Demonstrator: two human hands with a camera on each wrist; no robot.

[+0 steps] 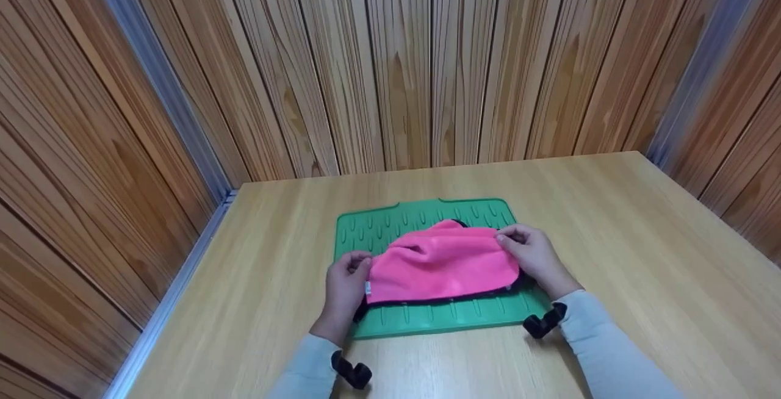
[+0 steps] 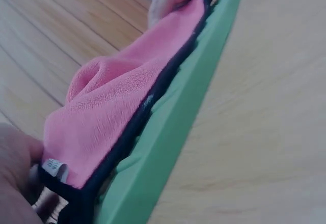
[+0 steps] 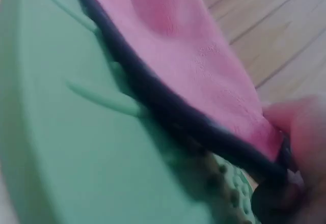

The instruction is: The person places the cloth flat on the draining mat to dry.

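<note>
A pink cloth (image 1: 445,268) with a dark edging lies bunched over a green ridged board (image 1: 421,323) in the head view. My left hand (image 1: 345,286) pinches its left end, beside a small white tag (image 2: 55,169) that shows in the left wrist view. At the other end, my right hand (image 1: 538,260) grips the cloth's upper right corner between thumb and fingers. Folds rise along the cloth's far side, and its front edge runs fairly straight between the hands. The right wrist view shows the dark edging (image 3: 168,94) lifted slightly off the board.
The board rests on a light wooden table (image 1: 640,252). Wood-panelled walls (image 1: 403,63) stand behind and at both sides. Black wrist mounts (image 1: 354,374) hang from both sleeves near the table.
</note>
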